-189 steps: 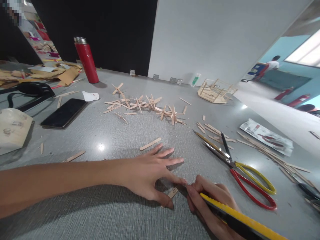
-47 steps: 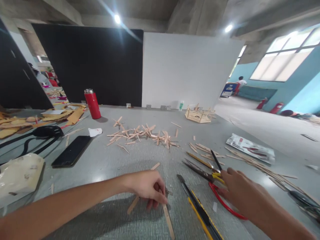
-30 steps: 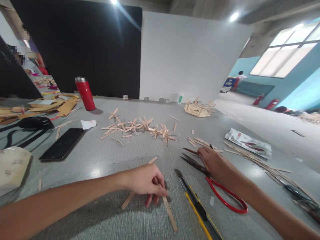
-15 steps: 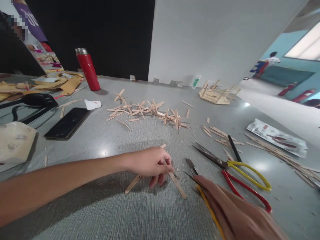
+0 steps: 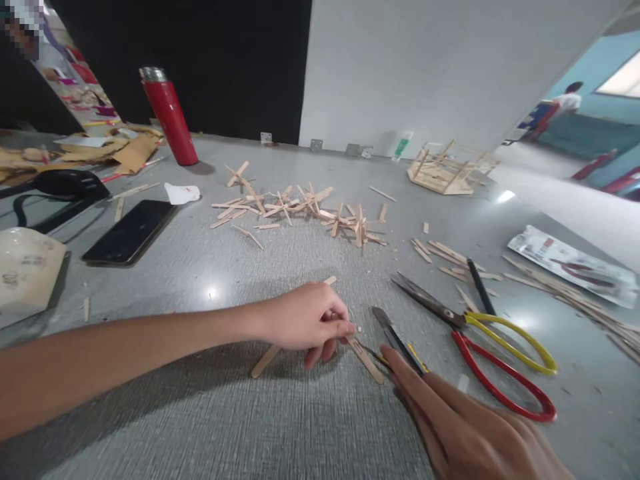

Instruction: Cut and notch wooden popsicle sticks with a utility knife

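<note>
I note my left hand (image 5: 310,320) curled narrow, thumb and forefinger pinching one end of a flat wooden craft stick (image 5: 366,359) that lies on the table at 6 o'clock. My right hand (image 5: 465,433) stretches along a yellow-and-black utility knife (image 5: 395,335); I cannot tell its grip. Red-and-yellow-handled scissors (image 5: 500,360) lie at 3 o'clock, a loose stick heap (image 5: 300,208) at 12 and a cylindrical red flask (image 5: 167,117) at 11. The tabletop (image 5: 200,427) is grey and fine-grained.

A grey table (image 5: 210,427), finely ribbed, is shown. The craft stick (image 5: 367,353) and the scattered stick pile (image 5: 300,207) are coloured pale tan. The utility knife (image 5: 393,332) is coloured black and yellow; the scissors (image 5: 465,323) are handled in red and yellow. A red, silver-capped flask (image 5: 170,127) and a black phone (image 5: 131,232) are seen.
</note>
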Demonstrator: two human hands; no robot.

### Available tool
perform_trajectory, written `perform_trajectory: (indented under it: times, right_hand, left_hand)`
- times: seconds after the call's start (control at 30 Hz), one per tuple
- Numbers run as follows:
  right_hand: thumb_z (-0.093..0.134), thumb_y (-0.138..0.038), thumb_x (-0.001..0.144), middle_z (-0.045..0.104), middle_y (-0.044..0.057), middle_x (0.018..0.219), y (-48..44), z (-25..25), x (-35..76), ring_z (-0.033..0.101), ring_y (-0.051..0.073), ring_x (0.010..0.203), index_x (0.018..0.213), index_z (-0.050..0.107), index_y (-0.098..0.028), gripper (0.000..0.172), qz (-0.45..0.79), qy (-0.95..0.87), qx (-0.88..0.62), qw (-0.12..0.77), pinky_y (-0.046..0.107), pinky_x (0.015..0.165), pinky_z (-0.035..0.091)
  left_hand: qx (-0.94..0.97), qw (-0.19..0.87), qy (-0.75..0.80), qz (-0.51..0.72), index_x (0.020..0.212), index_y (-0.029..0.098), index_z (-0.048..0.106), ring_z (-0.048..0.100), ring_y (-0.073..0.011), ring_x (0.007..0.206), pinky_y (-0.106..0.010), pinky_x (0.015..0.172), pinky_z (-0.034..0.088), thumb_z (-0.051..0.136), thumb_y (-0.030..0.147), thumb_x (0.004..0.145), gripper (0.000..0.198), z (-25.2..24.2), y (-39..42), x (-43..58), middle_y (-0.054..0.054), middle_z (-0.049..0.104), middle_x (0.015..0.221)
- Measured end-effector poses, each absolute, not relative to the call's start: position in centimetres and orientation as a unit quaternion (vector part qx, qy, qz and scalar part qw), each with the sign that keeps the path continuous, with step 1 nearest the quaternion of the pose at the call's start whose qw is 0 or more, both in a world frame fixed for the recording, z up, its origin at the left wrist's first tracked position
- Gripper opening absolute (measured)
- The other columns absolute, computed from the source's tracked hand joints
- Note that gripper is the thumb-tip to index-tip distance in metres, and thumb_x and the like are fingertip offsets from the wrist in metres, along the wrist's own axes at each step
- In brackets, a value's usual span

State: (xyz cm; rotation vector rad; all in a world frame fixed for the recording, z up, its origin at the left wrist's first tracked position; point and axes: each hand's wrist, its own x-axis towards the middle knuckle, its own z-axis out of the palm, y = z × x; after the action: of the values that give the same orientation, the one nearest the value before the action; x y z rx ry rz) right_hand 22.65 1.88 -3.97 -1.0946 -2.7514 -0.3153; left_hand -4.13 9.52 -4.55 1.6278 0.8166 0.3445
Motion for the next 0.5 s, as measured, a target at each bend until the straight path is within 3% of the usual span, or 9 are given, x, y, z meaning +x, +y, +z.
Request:
perform_trajectory:
  times: [0.1,0.3,0.5]
  right_hand:
    - [0.034,0.006,0.083,0.079,0.005,0.099,1.88,-4.05,22.59,0.077,0.017,0.066,0.164,0.011,-0.022,0.089,-0.102,-0.921,-0.367,0.078,0.029,0.054,0.064]
    - [0.036,0.006,0.08,0.078,0.007,0.099,1.84,-4.49,22.54,0.076,0.017,0.065,0.153,0.041,-0.016,0.076,-0.101,-0.919,-0.373,0.083,0.029,0.055,0.064]
    - [0.038,0.006,0.076,0.079,0.009,0.1,1.71,-4.17,22.22,0.075,0.017,0.061,0.143,0.054,-0.011,0.071,-0.128,-0.916,-0.372,0.08,0.029,0.052,0.064]
  left_hand:
    - [0.702,0.599,0.353,0.153,0.077,0.017,0.06,0.058,-0.0078,0.038,-0.023,0.051,0.045,0.052,0.033,0.101,0.031,-4.62,9.55,-4.14,0.004,0.064,0.057]
    - [0.703,0.596,0.357,0.155,0.076,0.017,0.059,0.057,-0.0079,0.038,-0.024,0.053,0.046,0.052,0.03,0.101,0.029,-4.45,9.39,-4.09,0.004,0.063,0.055]
    - [0.704,0.592,0.361,0.151,0.075,0.018,0.059,0.057,-0.0083,0.038,-0.025,0.052,0.046,0.05,0.032,0.101,0.031,-4.41,9.33,-4.06,0.004,0.066,0.057]
